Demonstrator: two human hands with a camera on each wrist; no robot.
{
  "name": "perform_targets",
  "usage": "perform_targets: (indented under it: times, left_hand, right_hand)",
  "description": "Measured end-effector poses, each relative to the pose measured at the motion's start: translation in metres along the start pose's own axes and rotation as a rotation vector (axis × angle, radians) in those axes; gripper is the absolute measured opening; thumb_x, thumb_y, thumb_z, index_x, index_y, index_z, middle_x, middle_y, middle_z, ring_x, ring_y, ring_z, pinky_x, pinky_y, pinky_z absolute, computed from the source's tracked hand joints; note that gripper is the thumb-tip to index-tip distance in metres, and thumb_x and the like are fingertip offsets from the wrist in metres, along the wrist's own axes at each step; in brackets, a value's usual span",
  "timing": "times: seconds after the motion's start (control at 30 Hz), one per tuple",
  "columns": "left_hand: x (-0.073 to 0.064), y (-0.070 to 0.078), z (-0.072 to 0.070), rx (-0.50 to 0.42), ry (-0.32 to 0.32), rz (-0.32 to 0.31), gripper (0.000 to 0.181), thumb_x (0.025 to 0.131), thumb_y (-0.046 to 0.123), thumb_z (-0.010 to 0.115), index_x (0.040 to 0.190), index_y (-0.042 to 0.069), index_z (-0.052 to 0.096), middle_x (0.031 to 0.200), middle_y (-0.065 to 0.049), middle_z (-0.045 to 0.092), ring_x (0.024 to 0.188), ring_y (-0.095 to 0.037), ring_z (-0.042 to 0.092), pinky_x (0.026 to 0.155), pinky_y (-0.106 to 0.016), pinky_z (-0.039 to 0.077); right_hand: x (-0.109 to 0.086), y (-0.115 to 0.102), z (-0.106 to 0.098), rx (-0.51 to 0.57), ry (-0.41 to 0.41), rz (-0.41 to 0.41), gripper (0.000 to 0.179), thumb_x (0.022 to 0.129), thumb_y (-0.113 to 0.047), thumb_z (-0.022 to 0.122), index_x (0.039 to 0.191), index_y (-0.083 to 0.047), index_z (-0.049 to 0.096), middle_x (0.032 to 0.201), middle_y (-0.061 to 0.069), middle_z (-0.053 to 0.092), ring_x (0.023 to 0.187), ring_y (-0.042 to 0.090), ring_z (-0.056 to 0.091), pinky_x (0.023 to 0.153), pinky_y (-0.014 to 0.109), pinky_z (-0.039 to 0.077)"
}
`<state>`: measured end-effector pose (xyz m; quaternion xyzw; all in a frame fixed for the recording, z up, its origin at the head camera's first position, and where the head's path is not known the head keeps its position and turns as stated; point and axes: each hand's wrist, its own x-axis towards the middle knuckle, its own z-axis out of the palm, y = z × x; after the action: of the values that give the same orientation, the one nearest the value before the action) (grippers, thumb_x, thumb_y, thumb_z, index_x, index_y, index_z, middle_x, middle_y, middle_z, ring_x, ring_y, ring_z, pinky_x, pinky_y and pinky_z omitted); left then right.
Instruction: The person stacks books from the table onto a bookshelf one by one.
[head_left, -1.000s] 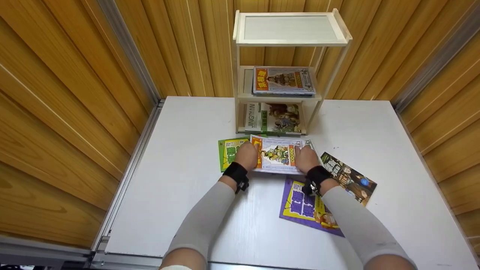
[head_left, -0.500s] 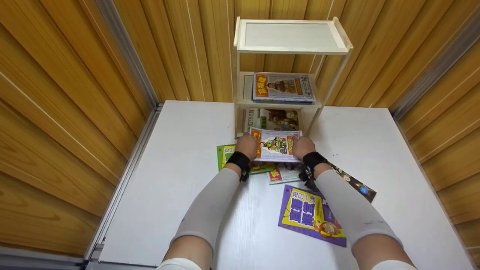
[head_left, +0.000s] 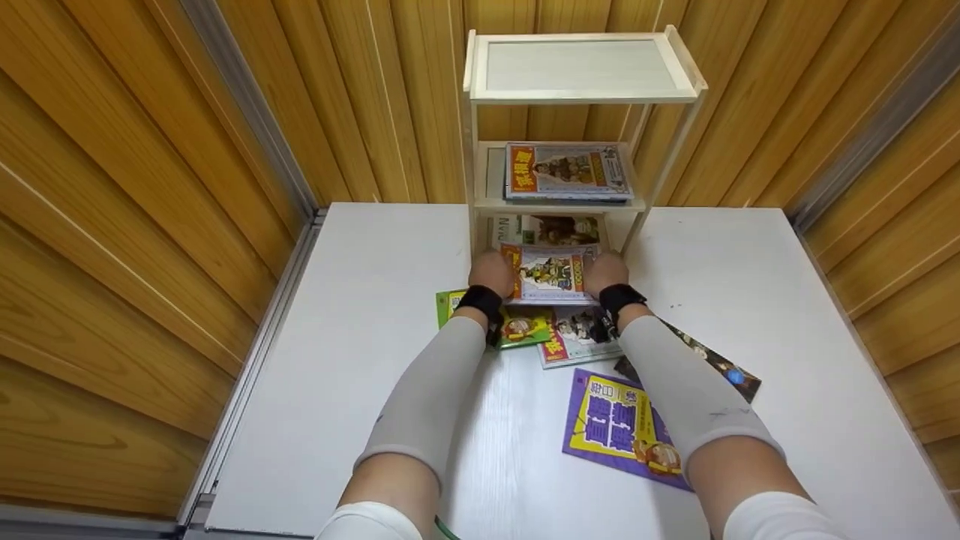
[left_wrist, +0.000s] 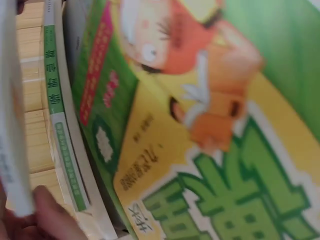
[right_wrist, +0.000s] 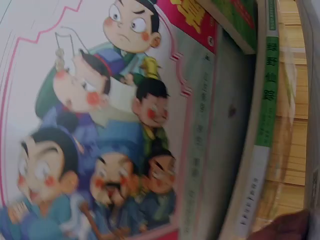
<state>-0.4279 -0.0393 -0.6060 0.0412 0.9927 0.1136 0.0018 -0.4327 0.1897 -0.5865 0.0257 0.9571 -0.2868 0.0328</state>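
Both hands hold a comic-style book (head_left: 550,274) by its two sides at the front of the lower shelf. My left hand (head_left: 491,274) grips its left edge, the thumb on the cover; my right hand (head_left: 606,274) grips the right edge. It overlaps a white, green and brown book (head_left: 570,229) lying on that shelf, whose spine (left_wrist: 54,85) shows in the left wrist view. Below the hands, a green book (head_left: 525,330) and a red-and-white cartoon book (head_left: 577,346) lie on the table. That cartoon cover (right_wrist: 115,130) fills much of the right wrist view.
The pale wooden rack (head_left: 589,97) stands against the plank wall. A stack of books (head_left: 566,172) lies on its middle shelf. A purple book (head_left: 619,435) and a dark-covered book (head_left: 739,375) are on the white table (head_left: 360,315), partly beneath the right forearm.
Both hands have carried the held book forward from over the table to the lower shelf. The red-and-white cartoon book beneath has come into sight.
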Motion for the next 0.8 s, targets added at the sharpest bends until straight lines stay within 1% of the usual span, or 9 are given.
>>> perform_targets:
  times: [0.03, 0.1, 0.17, 0.23, 0.33, 0.37, 0.57, 0.7, 0.8]
  left_hand:
    - [0.002, 0.002, -0.001, -0.026, -0.007, -0.015, 0.041, 0.116, 0.023, 0.038, 0.116, 0.0, 0.073, 0.106, -0.015, 0.074, 0.099, -0.03, 0.073, 0.092, -0.04, 0.06]
    - [0.005, 0.007, -0.002, 0.0, -0.028, -0.02, 0.036, 0.114, 0.022, 0.044, 0.118, -0.001, 0.072, 0.109, -0.015, 0.075, 0.099, -0.03, 0.073, 0.092, -0.039, 0.06]
    - [0.007, 0.01, -0.003, 0.036, -0.022, -0.025, 0.033, 0.111, 0.021, 0.051, 0.123, -0.003, 0.07, 0.111, -0.015, 0.075, 0.099, -0.03, 0.073, 0.091, -0.04, 0.061]
    - [0.009, 0.012, -0.004, 0.038, 0.0, -0.049, 0.037, 0.109, 0.024, 0.054, 0.127, -0.006, 0.067, 0.116, -0.017, 0.073, 0.1, -0.03, 0.073, 0.092, -0.04, 0.061]
    - [0.009, 0.014, -0.004, 0.096, 0.039, -0.032, 0.04, 0.11, 0.028, 0.052, 0.125, -0.006, 0.068, 0.12, -0.018, 0.07, 0.104, -0.031, 0.071, 0.096, -0.041, 0.058]
    - [0.009, 0.015, -0.004, 0.079, 0.054, -0.035, 0.042, 0.11, 0.03, 0.051, 0.124, -0.006, 0.068, 0.121, -0.019, 0.069, 0.106, -0.032, 0.07, 0.098, -0.041, 0.057]
    - [0.004, 0.015, 0.0, -0.207, 0.182, -0.124, 0.054, 0.111, 0.041, 0.054, 0.131, -0.008, 0.062, 0.12, -0.024, 0.068, 0.113, -0.036, 0.067, 0.102, -0.044, 0.054]
    - [0.0, 0.014, 0.003, -0.167, 0.193, -0.117, 0.054, 0.111, 0.044, 0.054, 0.132, -0.005, 0.064, 0.12, -0.022, 0.069, 0.114, -0.035, 0.068, 0.102, -0.044, 0.055]
    - [-0.004, 0.013, 0.004, -0.098, 0.206, -0.105, 0.056, 0.111, 0.045, 0.054, 0.136, -0.005, 0.063, 0.122, -0.022, 0.07, 0.115, -0.034, 0.068, 0.1, -0.044, 0.057]
  right_hand:
    - [0.0, 0.001, 0.0, 0.02, 0.003, 0.012, 0.053, 0.115, -0.029, 0.038, 0.12, 0.02, 0.059, 0.117, 0.035, 0.062, 0.109, 0.05, 0.066, 0.1, 0.056, 0.054]
    - [-0.001, 0.002, 0.0, 0.042, 0.014, 0.022, 0.057, 0.115, -0.028, 0.039, 0.141, 0.024, 0.042, 0.133, 0.04, 0.056, 0.12, 0.053, 0.063, 0.105, 0.059, 0.052]
    - [-0.001, 0.002, 0.002, 0.06, 0.007, 0.023, 0.06, 0.115, -0.026, 0.04, 0.148, 0.023, 0.032, 0.135, 0.041, 0.055, 0.121, 0.054, 0.062, 0.106, 0.059, 0.052]
    - [0.0, 0.0, 0.003, 0.068, 0.004, 0.0, 0.06, 0.114, -0.023, 0.04, 0.15, 0.023, 0.03, 0.138, 0.042, 0.052, 0.125, 0.056, 0.059, 0.109, 0.059, 0.049]
    - [0.002, 0.0, 0.006, 0.052, 0.019, -0.054, 0.06, 0.112, -0.02, 0.042, 0.15, 0.025, 0.031, 0.142, 0.044, 0.047, 0.133, 0.058, 0.05, 0.117, 0.061, 0.041]
    - [0.002, 0.001, 0.007, 0.038, 0.035, -0.068, 0.06, 0.111, -0.02, 0.044, 0.15, 0.025, 0.032, 0.144, 0.045, 0.046, 0.135, 0.058, 0.047, 0.119, 0.062, 0.038]
    - [-0.003, 0.007, 0.01, 0.019, 0.12, -0.111, 0.063, 0.108, -0.02, 0.053, 0.151, 0.022, 0.033, 0.145, 0.045, 0.044, 0.14, 0.06, 0.041, 0.122, 0.065, 0.03]
    - [-0.01, 0.006, 0.012, 0.02, 0.123, -0.132, 0.063, 0.108, -0.02, 0.055, 0.151, 0.021, 0.034, 0.146, 0.045, 0.043, 0.14, 0.059, 0.042, 0.121, 0.065, 0.032]
    - [-0.017, 0.003, 0.012, -0.041, 0.143, -0.167, 0.063, 0.107, -0.021, 0.058, 0.151, 0.019, 0.038, 0.146, 0.044, 0.044, 0.139, 0.059, 0.042, 0.118, 0.066, 0.037]
